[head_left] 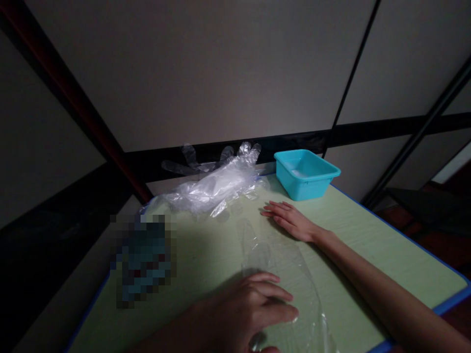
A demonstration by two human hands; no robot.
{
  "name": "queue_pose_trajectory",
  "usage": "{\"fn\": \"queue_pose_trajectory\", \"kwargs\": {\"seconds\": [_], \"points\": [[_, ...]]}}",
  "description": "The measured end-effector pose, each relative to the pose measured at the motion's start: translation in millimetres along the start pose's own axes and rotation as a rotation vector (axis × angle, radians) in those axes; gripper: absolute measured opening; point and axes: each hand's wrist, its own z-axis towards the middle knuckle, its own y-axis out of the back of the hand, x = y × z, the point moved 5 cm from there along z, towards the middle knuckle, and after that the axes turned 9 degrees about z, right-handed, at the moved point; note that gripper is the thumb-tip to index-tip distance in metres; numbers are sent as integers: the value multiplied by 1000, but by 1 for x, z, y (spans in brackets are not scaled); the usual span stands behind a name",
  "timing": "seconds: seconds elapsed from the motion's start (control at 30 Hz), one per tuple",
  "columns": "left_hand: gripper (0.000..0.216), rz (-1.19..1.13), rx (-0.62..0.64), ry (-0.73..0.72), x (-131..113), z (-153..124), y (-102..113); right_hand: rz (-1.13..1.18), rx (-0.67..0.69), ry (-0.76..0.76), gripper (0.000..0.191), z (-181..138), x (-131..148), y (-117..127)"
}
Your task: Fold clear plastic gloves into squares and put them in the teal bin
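A clear disposable plastic glove (285, 264) lies spread on the pale green table, its fingers pointing away from me. Over its near left part rests my left hand (253, 304), the fingers apart and stretched across the thin film. My right hand (289, 220) lies beside the glove's far right edge, palm down with fingers extended toward the left. Behind them is a crumpled pile of clear plastic gloves (217, 186), several of its fingers sticking up against the wall panel.
A turquoise plastic basin (307, 174) stands at the table's far right corner. At the left edge sits a pixelated object (147, 262) that I cannot make out. The table (415, 269) has a blue edge and stands against grey panels (228, 73) with dark strips.
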Motion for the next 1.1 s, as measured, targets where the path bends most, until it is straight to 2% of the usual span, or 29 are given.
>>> {"fn": "queue_pose_trajectory", "kwargs": {"seconds": [0.4,0.5,0.7,0.83,1.1], "points": [[44,-41,-42,-7,-3,0,1,-44,31,-57,39,2,-2,-2],[43,-55,-85,12,-2,0,0,-42,34,-55,41,2,-2,-2],[38,-35,-161,19,-1,-1,-3,56,-71,78,44,-3,7,8],[39,-24,-147,27,-1,-2,-3,103,-50,144,39,-4,13,10],[38,-42,-111,17,1,-1,-3,106,-20,-3,42,-2,5,4]]}}
